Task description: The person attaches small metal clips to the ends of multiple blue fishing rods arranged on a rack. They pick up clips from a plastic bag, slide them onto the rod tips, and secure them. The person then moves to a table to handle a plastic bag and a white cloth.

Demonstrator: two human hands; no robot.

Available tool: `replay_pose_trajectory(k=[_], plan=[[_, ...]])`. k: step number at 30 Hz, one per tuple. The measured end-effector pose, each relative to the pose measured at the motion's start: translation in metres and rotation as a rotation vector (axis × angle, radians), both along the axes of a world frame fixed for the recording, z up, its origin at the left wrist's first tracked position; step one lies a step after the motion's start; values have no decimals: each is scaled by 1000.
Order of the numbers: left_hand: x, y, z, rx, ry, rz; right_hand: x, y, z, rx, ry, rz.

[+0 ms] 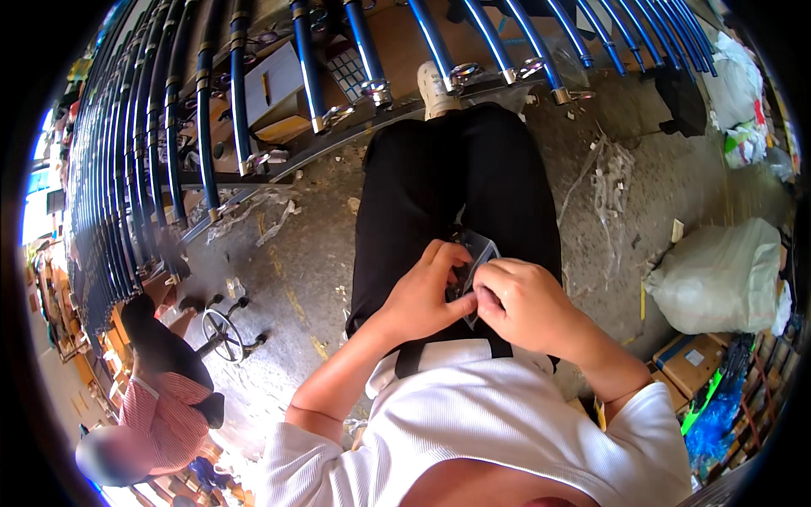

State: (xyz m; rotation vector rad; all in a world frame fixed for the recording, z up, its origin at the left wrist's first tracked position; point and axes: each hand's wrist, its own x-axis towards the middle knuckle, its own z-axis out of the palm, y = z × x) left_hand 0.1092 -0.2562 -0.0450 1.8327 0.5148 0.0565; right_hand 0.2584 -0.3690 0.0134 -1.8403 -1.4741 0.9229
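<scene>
A clear plastic container [483,247] with straight edges rests on my lap, mostly covered by my hands. Whether it is a box or a stiff bag I cannot tell. My left hand [427,291] is at its left side, fingers curled inward and thumb stretched toward the other hand. Pressed together, the fingers of my right hand [528,302] close at its right side, touching or almost touching my left thumb. Anything small between the fingertips is hidden.
Ahead, a long row of blue fishing rods [432,38] with ring guides overhangs a workbench. Plastic scraps [610,173] litter the concrete floor. At right stand a stuffed white sack [718,275] and a cardboard box [688,363]. Another person [169,414] sits at left near a wheeled stool base [222,335].
</scene>
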Motion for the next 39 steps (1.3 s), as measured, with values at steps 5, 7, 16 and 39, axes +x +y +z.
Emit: replay_pose_trajectory(k=[5,7,16,39], plan=[[-2,-15,-8,94,49,124,-6,-7,-11,-83,-66,79],[-8,-18,-15,18,31,202,-14,-8,-24,-17,-59,126],[-26,-35,21,-374,-124,402,-48,12,-70,-141,-551,345],[4,-40,1,-597,-166,712,7,60,-61,-574,347,660]])
